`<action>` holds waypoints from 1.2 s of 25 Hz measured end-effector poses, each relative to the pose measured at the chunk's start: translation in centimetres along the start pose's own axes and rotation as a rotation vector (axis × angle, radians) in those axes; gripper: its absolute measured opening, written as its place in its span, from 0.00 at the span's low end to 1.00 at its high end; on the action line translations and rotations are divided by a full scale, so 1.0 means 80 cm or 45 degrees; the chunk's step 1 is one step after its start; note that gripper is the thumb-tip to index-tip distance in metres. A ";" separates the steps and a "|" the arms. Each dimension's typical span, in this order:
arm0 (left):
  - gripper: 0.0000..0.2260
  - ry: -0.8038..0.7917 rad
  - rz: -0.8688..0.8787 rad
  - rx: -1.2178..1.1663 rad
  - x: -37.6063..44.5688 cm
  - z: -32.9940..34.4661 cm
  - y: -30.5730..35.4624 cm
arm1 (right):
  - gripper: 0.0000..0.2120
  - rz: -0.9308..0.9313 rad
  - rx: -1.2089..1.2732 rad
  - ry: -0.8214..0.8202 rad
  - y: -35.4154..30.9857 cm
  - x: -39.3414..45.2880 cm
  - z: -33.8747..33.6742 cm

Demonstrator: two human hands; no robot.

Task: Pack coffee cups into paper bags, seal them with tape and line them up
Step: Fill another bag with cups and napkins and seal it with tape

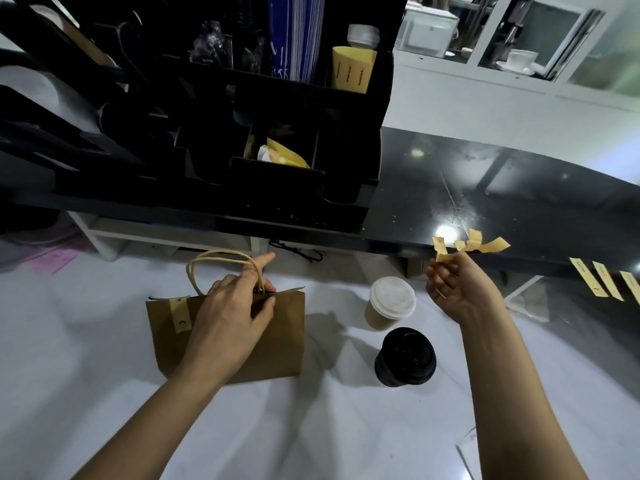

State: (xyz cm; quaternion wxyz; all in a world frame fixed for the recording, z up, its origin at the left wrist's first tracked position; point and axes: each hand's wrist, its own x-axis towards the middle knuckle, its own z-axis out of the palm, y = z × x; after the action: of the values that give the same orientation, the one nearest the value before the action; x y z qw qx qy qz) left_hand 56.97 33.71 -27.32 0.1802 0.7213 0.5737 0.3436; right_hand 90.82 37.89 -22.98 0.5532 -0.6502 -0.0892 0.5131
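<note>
1. Brown paper bag (228,337) stands upright on the white counter (86,393) in front of me, its top folded closed and one strip of tape (180,315) already stuck over the left part of the fold.
2. My left hand (230,318) grips the bag's top edge, thumb on the near face, index finger pointing away beside the twine handles (221,263).
3. My right hand (457,289) reaches to the edge of the black shelf (519,202) and pinches one tape piece (441,251) between thumb and fingertips; more curled tape pieces (483,244) hang there, and flat strips (604,282) further right.
4. Two cups wait outside any bag, just right of this one: a white-lidded cup (389,303) and a black-lidded cup (405,356), near each other.
5. I judge this bag half sealed: a second strip is needed. Whether a cup is inside, I cannot tell.
6. Packing the two loose cups, taping and lining up are left; no other bag shows.
</note>
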 end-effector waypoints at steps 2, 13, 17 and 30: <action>0.27 -0.012 0.003 0.002 0.002 -0.001 -0.001 | 0.08 -0.052 -0.088 0.025 -0.001 0.005 -0.003; 0.21 -0.033 0.040 0.025 0.001 -0.003 -0.003 | 0.07 0.062 0.209 -0.030 -0.010 0.009 0.006; 0.28 -0.038 0.027 0.003 -0.002 -0.004 -0.003 | 0.05 0.064 0.252 -0.028 -0.002 0.010 0.008; 0.19 -0.046 0.057 0.020 -0.004 -0.006 0.007 | 0.08 -0.164 -0.005 -0.179 0.015 -0.051 0.026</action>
State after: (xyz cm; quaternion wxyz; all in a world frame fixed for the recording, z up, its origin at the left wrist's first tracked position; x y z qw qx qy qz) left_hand 57.00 33.21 -26.72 0.1773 0.7415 0.5567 0.3299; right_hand 86.82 36.00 -21.32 0.5762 -0.6067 -0.1705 0.5205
